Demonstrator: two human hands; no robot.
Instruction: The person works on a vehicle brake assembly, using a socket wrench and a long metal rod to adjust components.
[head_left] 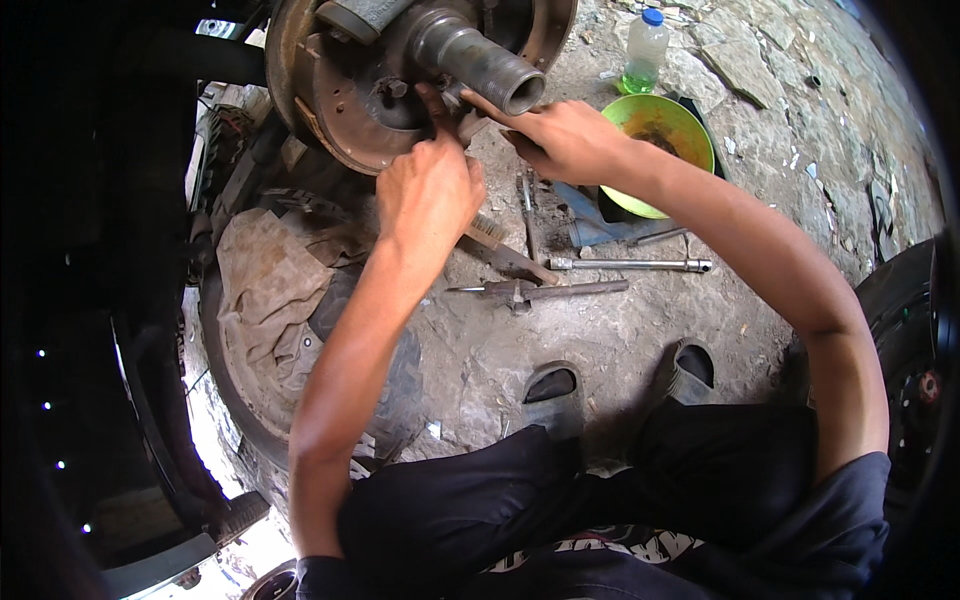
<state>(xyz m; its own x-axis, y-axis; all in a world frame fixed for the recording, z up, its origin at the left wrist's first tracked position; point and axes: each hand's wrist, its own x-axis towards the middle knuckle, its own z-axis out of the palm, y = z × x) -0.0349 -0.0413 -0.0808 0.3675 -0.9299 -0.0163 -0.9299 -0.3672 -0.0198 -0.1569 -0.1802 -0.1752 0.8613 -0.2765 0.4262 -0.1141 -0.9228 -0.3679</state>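
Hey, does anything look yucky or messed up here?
Yes: the round metal wheel part up top looks rusty, the green bowl at upper right looks grimy inside, and the beige cloth at left lies crumpled and stained. I see no clear spill.

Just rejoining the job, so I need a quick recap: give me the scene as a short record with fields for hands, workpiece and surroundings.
Left hand: bare left hand, fingers reaching under the hollow grey steel spindle; grip unclear
Right hand: bare right hand, fingers near the spindle's underside; grip unclear
Workpiece: spindle, with round rusty-brown metal plate behind
Ground tools: long silver steel bar; dark hammer-like tool
Containers: lime-green round bowl; clear blue-capped bottle
Left side: crumpled beige cloth
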